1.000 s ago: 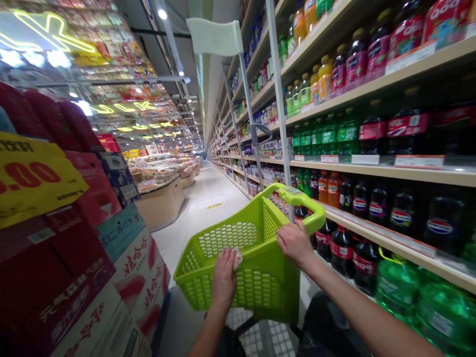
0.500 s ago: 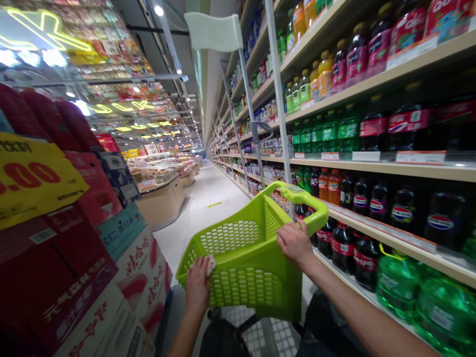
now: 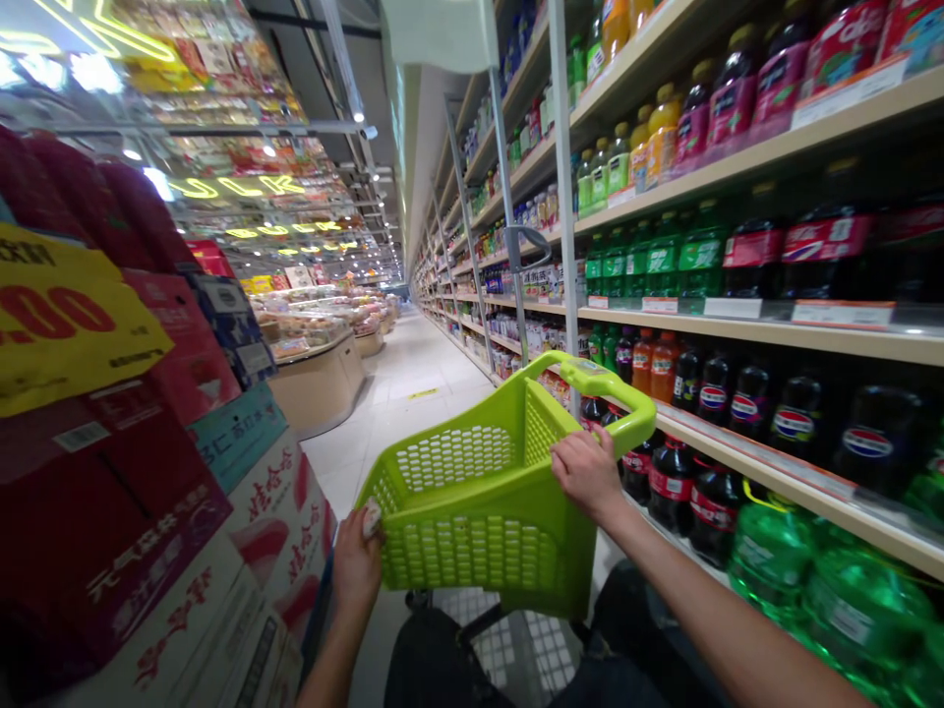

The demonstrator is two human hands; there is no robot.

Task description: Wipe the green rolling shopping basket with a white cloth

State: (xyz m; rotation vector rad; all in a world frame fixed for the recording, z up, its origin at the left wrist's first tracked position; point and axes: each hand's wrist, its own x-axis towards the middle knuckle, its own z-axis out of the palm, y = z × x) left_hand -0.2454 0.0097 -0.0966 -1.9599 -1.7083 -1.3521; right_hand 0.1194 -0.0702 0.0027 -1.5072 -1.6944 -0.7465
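A bright green plastic shopping cart (image 3: 472, 551) with perforated sides stands before my knees, its basket showing no goods. At the left end of its rim, my left hand (image 3: 357, 562) presses a crumpled white wipe (image 3: 372, 517) against the edge, fingers curled around it. My right hand (image 3: 588, 474) is closed over the near upper rim, close to the cart's looped handle (image 3: 635, 421). Under the basket a lower wire rack (image 3: 542, 654) shows partly between my legs.
Shelves (image 3: 744, 329) of soda bottles run along the right, close to the cart. Stacked drink cartons (image 3: 140, 511) with a yellow price sign (image 3: 74, 324) stand close on the left. A pale tiled aisle (image 3: 405, 374) stretches ahead past rounded display counters (image 3: 317, 379).
My left hand has slid leftward along the rim with the wipe to the cart's end corner. My right hand keeps its hold on the rim. The view has shifted slightly.
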